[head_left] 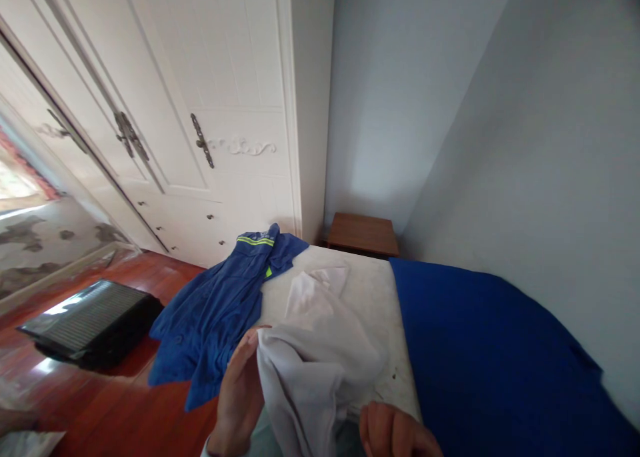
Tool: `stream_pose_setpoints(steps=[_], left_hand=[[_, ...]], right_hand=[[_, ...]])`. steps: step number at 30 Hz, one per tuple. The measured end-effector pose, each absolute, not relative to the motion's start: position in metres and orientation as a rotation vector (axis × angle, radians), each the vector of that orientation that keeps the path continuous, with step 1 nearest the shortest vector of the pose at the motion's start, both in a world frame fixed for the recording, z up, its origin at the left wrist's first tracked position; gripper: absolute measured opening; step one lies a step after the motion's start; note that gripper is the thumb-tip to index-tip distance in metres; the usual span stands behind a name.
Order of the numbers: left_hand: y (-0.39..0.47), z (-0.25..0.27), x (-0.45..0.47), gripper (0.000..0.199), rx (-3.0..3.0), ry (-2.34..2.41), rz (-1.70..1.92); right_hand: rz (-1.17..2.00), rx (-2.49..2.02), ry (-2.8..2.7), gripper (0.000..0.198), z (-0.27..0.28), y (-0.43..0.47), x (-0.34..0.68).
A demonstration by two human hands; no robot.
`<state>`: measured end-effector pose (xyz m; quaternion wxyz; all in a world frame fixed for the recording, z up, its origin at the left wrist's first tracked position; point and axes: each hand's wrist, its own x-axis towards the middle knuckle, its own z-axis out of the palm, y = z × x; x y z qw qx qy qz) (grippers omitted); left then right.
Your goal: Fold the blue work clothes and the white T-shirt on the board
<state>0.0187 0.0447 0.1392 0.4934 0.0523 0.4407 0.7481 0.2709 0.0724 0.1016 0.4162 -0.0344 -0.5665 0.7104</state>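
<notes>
A white garment [325,350] lies loosely bunched on the pale bed surface [385,290], its near part lifted and draped towards me. My left hand [243,383] grips the left edge of this cloth between thumb and fingers. Low in the view, beside the garment's right edge, my right hand [395,433] has its fingers curled closed. What those fingers hold, if anything, is hidden. Left of the white cloth, a blue work jacket [215,303] with yellow-green reflective strips is spread over the bed's edge and hangs down.
A blue cloth [465,350] covers the bed's right side, against the grey wall. Beyond the bed stand a small brown table [364,233] and a large white wardrobe [240,83]. On the red wooden floor [125,410] at left sits a black ribbed case [95,320].
</notes>
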Motion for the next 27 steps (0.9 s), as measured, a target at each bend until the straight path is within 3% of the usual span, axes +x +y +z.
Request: stream_pose_setpoints(steps=[4, 11, 17, 22, 24, 27], left_hand=[[0.034, 0.125, 0.004, 0.044, 0.132, 1.228, 1.792], [0.024, 0.113, -0.005, 0.057, 0.424, 1.564, 1.658], [0.017, 0.105, 0.01, 0.065, 1.188, 1.735, 1.013], [0.017, 0.096, 0.02, 0.087, 1.549, 1.908, 0.325], [0.019, 0.092, 0.022, 0.079, 1.583, 1.916, 0.247], [0.022, 0.086, 0.02, 0.039, 1.544, 1.95, 0.509]], right_hand=[[1.834, -0.086, -1.361, 0.069, 0.068, 0.081, 0.266], [1.814, -0.154, -1.257, 0.05, 0.058, 0.056, 0.252], [1.786, -0.194, -1.291, 0.047, 0.066, 0.046, 0.241], [1.773, -0.235, -1.33, 0.053, 0.06, 0.043, 0.233], [1.755, -0.244, -1.359, 0.055, 0.056, 0.041, 0.231], [1.733, -0.235, -1.399, 0.056, 0.052, 0.04, 0.228]])
